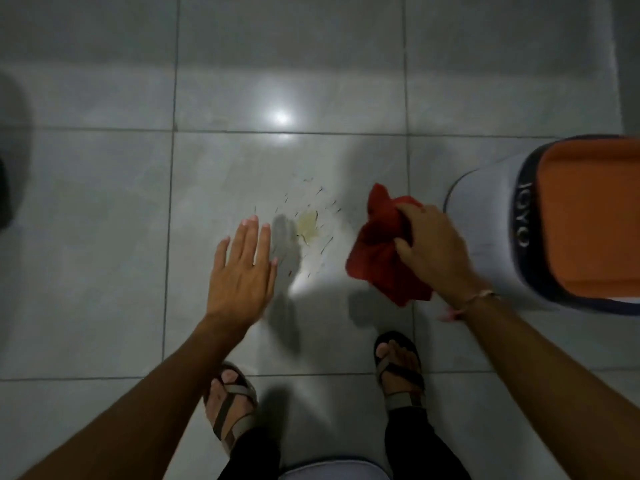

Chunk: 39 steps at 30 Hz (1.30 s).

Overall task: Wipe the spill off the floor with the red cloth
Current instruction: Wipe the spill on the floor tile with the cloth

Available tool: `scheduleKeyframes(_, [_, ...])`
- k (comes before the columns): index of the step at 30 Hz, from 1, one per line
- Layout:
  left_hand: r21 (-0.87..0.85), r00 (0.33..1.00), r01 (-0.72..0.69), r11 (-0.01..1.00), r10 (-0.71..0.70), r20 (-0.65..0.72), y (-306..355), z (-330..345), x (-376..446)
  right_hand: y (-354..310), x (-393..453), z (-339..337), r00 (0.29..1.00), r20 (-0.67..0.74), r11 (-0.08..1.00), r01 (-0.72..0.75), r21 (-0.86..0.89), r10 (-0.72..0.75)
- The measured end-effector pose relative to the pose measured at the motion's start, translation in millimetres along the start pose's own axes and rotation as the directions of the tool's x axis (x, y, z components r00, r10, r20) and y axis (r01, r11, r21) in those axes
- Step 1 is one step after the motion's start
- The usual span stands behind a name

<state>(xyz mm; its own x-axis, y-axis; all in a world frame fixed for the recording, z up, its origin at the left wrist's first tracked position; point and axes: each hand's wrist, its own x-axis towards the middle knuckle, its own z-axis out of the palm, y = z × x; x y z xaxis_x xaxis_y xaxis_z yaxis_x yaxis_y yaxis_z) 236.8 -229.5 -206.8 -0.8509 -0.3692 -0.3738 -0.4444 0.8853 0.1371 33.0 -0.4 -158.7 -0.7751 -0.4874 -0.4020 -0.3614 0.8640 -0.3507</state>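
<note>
A small yellowish spill [307, 225] with thin dark splash marks around it lies on the grey floor tiles [104, 254] at the centre. My right hand [436, 251] grips a crumpled red cloth [379, 251], held above the floor just right of the spill. My left hand [244, 271] hovers flat with fingers spread, just left of the spill, holding nothing.
A white bin with an orange lid [585, 220] stands at the right, close to my right hand. My two sandalled feet [230, 407] [400, 370] stand below the spill. A dark blurred object [5, 192] sits at the left edge.
</note>
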Motion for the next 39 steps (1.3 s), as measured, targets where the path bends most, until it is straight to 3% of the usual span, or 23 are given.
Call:
scheduleKeyframes(3, [0.018, 0.998, 0.057, 0.998, -0.058, 0.036, -47.8, 74.9, 20.3, -4.4, 33.7, 122.0, 0.996, 0.059, 0.996, -0.07, -0.052, 0.073])
scheduleKeyframes(8, [0.011, 0.992, 0.12, 0.993, -0.121, 0.028, -118.9, 174.6, 42.0, 18.1, 59.8, 252.5, 0.999, 0.053, 0.994, 0.011, -0.106, -0.005])
scheduleKeyframes(14, [-0.021, 0.969, 0.054, 0.998, -0.057, -0.241, -158.9, 227.2, 67.2, 12.4, 159.7, 260.8, 0.958, -0.274, 0.982, 0.037, -0.185, -0.087])
scheduleKeyframes(16, [-0.021, 0.957, 0.047, 0.999, -0.051, -0.286, -163.1, 231.1, 69.0, -19.2, 208.7, 252.5, 0.954, -0.281, 0.98, 0.055, -0.191, -0.109])
scheduleKeyframes(18, [-0.017, 0.952, 0.059, 0.998, -0.061, -0.299, -162.6, 230.5, 67.4, -57.2, 225.6, 259.8, 0.947, -0.23, 0.955, 0.167, -0.245, -0.224])
scheduleKeyframes(21, [-0.016, 0.951, 0.063, 0.998, -0.065, -0.301, -162.5, 229.0, 65.1, -80.0, 180.4, 294.9, 0.861, -0.13, 0.85, 0.442, -0.287, -0.492])
scheduleKeyframes(25, [-0.011, 0.948, 0.05, 0.999, -0.051, -0.313, -165.3, 231.3, 64.5, 7.4, 62.4, 321.7, 0.734, 0.05, 0.692, 0.658, -0.296, -0.677])
scheduleKeyframes(28, [-0.027, 0.946, 0.038, 0.999, -0.045, -0.322, -163.1, 232.1, 66.0, 104.8, 16.9, 296.9, 0.819, 0.074, 0.759, 0.558, -0.334, -0.569])
scheduleKeyframes(31, [-0.024, 0.933, 0.045, 0.999, -0.05, -0.355, -162.1, 231.8, 67.1, 144.0, 49.2, 251.7, 0.92, 0.028, 0.849, 0.373, -0.375, -0.392])
scheduleKeyframes(33, [-0.022, 0.932, 0.037, 0.999, -0.043, -0.36, -165.0, 233.5, 67.6, 116.0, 105.6, 234.3, 0.943, -0.024, 0.893, 0.305, -0.331, -0.331])
scheduleKeyframes(36, [-0.032, 0.937, 0.036, 0.999, -0.045, -0.347, -167.3, 234.4, 68.3, 17.0, 182.2, 242.7, 0.936, -0.168, 0.918, 0.248, -0.31, -0.31])
scheduleKeyframes(39, [-0.044, 0.933, 0.033, 0.998, -0.047, -0.357, -166.3, 235.0, 68.2, -75.3, 191.8, 286.7, 0.885, -0.185, 0.877, 0.354, -0.326, -0.426])
